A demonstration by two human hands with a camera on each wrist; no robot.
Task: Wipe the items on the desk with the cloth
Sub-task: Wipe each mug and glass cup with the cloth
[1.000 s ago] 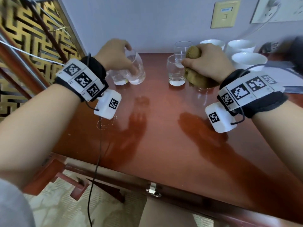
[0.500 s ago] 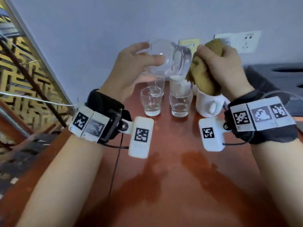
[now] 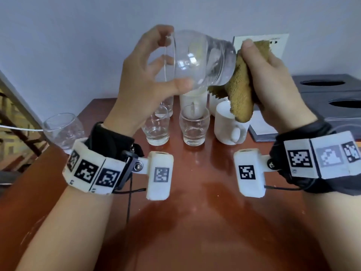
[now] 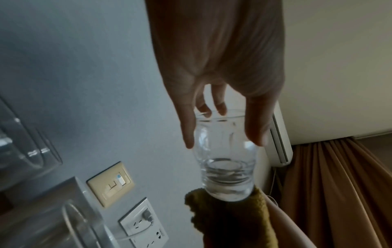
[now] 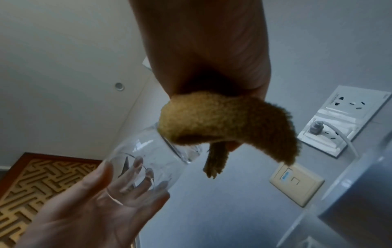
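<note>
Between left fingers (image 3: 162,61): glass (image 3: 199,61).

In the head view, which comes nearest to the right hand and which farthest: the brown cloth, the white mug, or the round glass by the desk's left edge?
1. Brown cloth: gripped in the right hand.
2. White mug: on the desk just below that hand.
3. Round glass: far across at the desk's left edge.
</note>
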